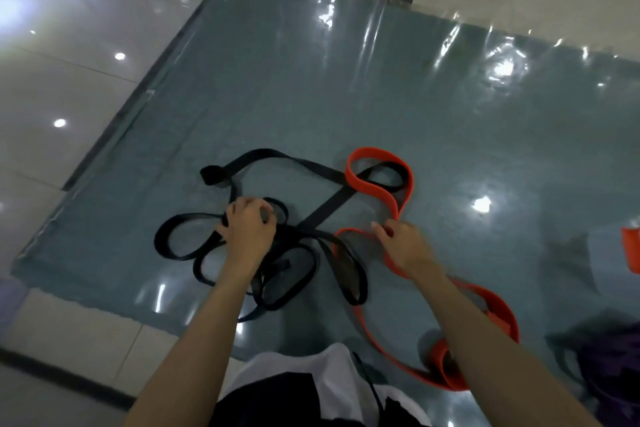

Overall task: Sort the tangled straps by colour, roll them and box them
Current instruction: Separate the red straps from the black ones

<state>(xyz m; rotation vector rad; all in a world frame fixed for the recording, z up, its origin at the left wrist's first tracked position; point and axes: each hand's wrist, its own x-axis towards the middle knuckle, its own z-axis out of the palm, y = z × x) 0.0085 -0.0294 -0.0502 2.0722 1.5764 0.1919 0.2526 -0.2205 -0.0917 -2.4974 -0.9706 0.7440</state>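
A long black strap (304,163) lies in several loose loops on a grey-green mat (346,80) covered with clear plastic. An orange strap (377,154) loops over the black one at the upper right and trails down past my right arm to the mat's near edge. My left hand (247,227) grips a bunch of black loops in the tangle's middle. My right hand (405,246) pinches the orange strap where it bends, just right of the black tangle.
Glossy white floor tiles (62,87) surround the mat, with a dark tile strip at the far side. An orange object (631,250) sits at the right edge beside a pale container. Dark purple straps (609,367) lie at the lower right. My knees fill the bottom centre.
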